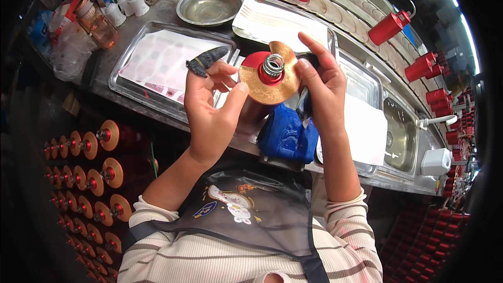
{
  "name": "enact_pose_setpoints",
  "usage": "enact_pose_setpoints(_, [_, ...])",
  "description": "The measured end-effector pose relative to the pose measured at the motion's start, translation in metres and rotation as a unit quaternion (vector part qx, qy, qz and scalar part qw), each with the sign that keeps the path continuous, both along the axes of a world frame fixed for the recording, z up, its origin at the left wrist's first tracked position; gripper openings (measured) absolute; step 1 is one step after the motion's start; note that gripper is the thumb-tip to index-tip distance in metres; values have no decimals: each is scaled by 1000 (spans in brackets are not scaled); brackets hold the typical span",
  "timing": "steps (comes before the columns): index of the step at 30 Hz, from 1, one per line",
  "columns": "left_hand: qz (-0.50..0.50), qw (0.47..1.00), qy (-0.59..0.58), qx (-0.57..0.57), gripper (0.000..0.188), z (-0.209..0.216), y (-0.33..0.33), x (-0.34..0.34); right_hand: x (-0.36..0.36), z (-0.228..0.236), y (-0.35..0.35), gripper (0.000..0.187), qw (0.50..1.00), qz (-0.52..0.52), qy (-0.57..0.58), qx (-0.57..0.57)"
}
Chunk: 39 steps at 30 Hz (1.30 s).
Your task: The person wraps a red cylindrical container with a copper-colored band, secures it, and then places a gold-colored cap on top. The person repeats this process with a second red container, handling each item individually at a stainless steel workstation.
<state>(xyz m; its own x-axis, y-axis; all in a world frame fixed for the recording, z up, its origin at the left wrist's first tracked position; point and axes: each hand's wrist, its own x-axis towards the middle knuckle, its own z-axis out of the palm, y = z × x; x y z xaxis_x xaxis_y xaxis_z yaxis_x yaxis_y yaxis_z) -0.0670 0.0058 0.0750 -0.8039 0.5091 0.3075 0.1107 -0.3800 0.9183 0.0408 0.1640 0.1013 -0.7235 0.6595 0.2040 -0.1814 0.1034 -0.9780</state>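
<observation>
Bottle mouth upward, axis toward camera

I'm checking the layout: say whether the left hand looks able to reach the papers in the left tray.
Probably yes: the papers lie beside the left hand, with nothing visible between, though its thumb is at the gold collar.

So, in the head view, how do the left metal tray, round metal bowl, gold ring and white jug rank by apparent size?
1. Left metal tray
2. Round metal bowl and gold ring: unsure, as the ring is nearer
3. White jug
</observation>
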Motion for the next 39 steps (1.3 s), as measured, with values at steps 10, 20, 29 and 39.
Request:
enact_pose_setpoints(10, [-224, 966, -107, 76, 68, -14, 11, -7, 10, -8, -24, 75, 1000, -5, -7, 13])
enact_pose_setpoints(20, [-235, 961, -128, 70, 65, -12, 6, -5, 5, -14, -17, 77, 1000, 25, -8, 4])
enact_pose_setpoints(29, [-232, 955, -167, 80, 59, -13, 9, -7, 3, -9, -18, 74, 1000, 22, -2, -20])
enact_pose_setpoints(39, [-220, 960, -146, 92, 56, -15, 12, -5, 4, -5, -20, 66, 999, 16, -26, -27])
